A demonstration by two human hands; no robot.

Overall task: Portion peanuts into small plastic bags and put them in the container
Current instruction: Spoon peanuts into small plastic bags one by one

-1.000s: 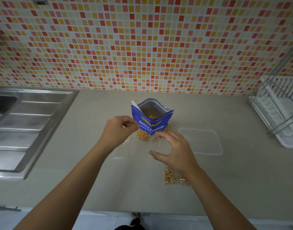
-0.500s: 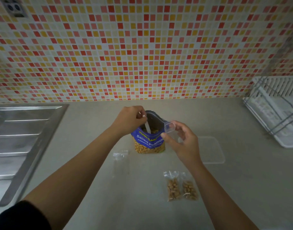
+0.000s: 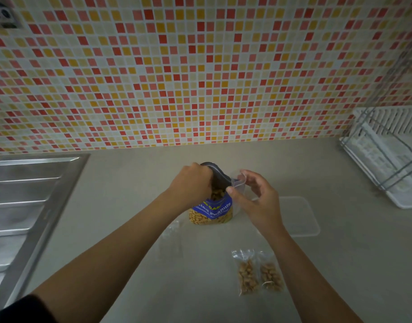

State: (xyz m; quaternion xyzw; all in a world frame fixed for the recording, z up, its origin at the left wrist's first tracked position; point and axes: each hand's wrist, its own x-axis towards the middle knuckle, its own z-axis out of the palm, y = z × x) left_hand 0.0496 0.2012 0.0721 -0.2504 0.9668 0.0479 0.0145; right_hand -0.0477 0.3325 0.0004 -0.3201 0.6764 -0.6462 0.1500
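Note:
A blue peanut pouch (image 3: 212, 210) stands open on the counter, with peanuts showing through its clear bottom. My left hand (image 3: 193, 183) reaches into its mouth with the fingers curled; the white spoon it held a moment ago is hidden inside. My right hand (image 3: 258, 201) pinches a small clear plastic bag (image 3: 238, 182) by its rim, right beside the pouch's mouth. Two filled peanut bags (image 3: 258, 273) lie side by side on the counter near me. A clear, shallow container (image 3: 300, 220) sits to the right of the pouch, partly behind my right hand.
Loose, unfilled clear bags (image 3: 171, 231) lie left of the pouch under my left forearm. A steel sink drainboard (image 3: 25, 206) fills the left side. A white dish rack (image 3: 387, 157) stands at the right. A tiled wall backs the counter.
My left hand has pushed the spoon down into the pouch, so the spoon is out of sight. My right hand lifted the small bag up beside the pouch's mouth.

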